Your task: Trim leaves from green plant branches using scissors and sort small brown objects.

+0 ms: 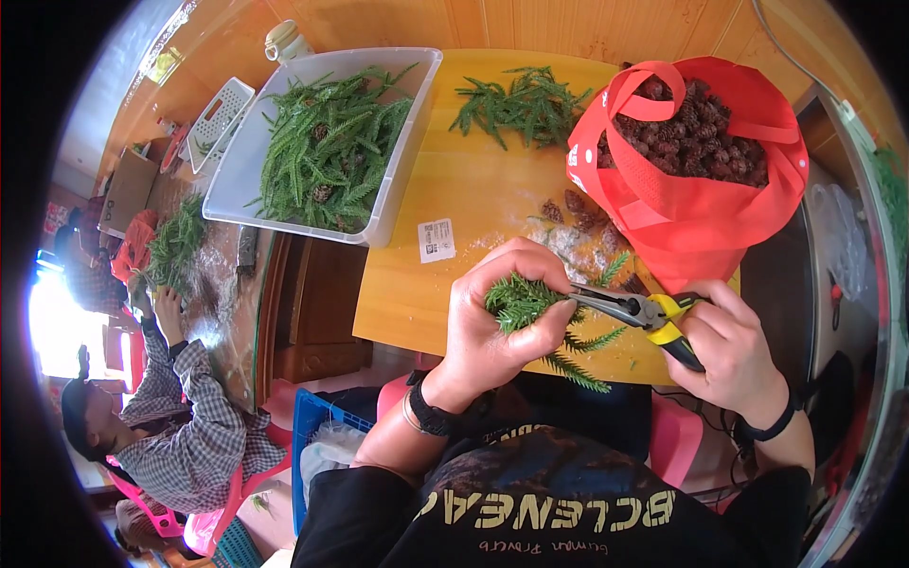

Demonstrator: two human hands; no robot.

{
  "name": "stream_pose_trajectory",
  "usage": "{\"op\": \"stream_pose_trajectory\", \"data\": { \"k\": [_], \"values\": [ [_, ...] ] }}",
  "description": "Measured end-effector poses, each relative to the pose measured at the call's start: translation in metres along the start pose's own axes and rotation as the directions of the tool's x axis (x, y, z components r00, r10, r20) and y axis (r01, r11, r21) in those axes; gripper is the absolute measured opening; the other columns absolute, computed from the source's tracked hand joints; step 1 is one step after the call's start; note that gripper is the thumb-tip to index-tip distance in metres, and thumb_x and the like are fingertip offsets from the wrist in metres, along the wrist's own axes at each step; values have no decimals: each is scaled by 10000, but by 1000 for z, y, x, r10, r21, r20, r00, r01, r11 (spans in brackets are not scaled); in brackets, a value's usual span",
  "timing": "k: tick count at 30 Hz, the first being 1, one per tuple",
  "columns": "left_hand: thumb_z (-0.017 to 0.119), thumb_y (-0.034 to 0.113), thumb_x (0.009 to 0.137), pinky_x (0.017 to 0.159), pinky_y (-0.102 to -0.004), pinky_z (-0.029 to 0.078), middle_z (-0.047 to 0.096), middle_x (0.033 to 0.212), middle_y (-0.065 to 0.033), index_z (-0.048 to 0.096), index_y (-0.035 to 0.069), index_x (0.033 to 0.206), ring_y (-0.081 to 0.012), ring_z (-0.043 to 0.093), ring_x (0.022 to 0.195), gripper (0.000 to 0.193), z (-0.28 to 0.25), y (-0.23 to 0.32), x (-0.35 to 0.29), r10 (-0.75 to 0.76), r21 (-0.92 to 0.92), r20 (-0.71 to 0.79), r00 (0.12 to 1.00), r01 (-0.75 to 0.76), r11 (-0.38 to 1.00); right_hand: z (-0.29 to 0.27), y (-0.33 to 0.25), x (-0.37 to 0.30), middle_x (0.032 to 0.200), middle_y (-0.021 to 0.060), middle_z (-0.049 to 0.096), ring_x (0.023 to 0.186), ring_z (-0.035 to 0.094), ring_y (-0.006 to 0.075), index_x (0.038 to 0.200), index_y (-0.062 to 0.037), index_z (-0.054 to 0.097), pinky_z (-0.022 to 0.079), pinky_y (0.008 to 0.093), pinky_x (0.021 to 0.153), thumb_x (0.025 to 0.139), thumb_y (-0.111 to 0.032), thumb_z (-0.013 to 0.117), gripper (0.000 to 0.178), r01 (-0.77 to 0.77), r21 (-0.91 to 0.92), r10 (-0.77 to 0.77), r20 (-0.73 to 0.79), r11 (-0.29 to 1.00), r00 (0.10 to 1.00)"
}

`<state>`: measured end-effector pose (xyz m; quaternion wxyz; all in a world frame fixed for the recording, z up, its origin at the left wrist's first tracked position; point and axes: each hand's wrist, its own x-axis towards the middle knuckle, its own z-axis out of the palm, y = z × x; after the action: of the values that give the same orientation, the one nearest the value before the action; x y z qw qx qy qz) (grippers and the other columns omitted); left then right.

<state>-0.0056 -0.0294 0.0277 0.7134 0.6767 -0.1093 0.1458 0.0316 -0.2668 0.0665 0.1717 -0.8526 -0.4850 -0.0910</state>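
Green artificial pine sprigs (519,303) are bunched in my left hand (492,317), whose fingers are wrapped round them. Several of their tips stick out to the right, beneath the tool. My right hand (729,346) grips yellow-and-black long-nose pliers (644,310) by the handles. The jaws of the pliers reach my left thumb and forefinger at the sprigs; exactly what they pinch is too small to tell. Just beyond my hands, a few loose pine cones (575,210) lie in white powder (568,244) on the yellow table (417,303).
A clear plastic bin (402,180) of green sprigs stands at the left, a red bag (653,208) of pine cones at the right. Between them lie more sprigs (521,106) and a white label (436,240). A person in a checked shirt (194,435) works at another table further left.
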Motion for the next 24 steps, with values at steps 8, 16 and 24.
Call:
{"op": "stream_pose_trajectory", "data": {
  "k": [8,16,24],
  "values": [
    [624,36,675,715,-265,411,551,810,-78,558,15,778,-150,515,758,124,1,-1,-1,-12,-28,-3,1000,12,1000,3,2,-3,733,98,534,822,563,291,687,-5,531,486,345,698,540,-87,685,228,9,-10,-9,11,1000,1000],
    [624,41,675,705,-270,418,561,794,-81,562,14,760,-153,519,747,109,2,-3,-1,-1,6,-9,1000,1,1000,2,3,-3,708,88,530,791,563,281,673,-15,525,488,338,687,535,-90,685,224,29,-39,-29,4,999,1000],
    [646,69,690,703,-272,416,562,786,-82,566,10,758,-157,521,749,121,2,-7,-1,-11,-22,2,1000,11,1000,-2,4,-3,668,82,522,758,562,277,661,-26,524,492,331,663,524,-109,693,233,45,-69,-43,27,997,999]
  ]
}}
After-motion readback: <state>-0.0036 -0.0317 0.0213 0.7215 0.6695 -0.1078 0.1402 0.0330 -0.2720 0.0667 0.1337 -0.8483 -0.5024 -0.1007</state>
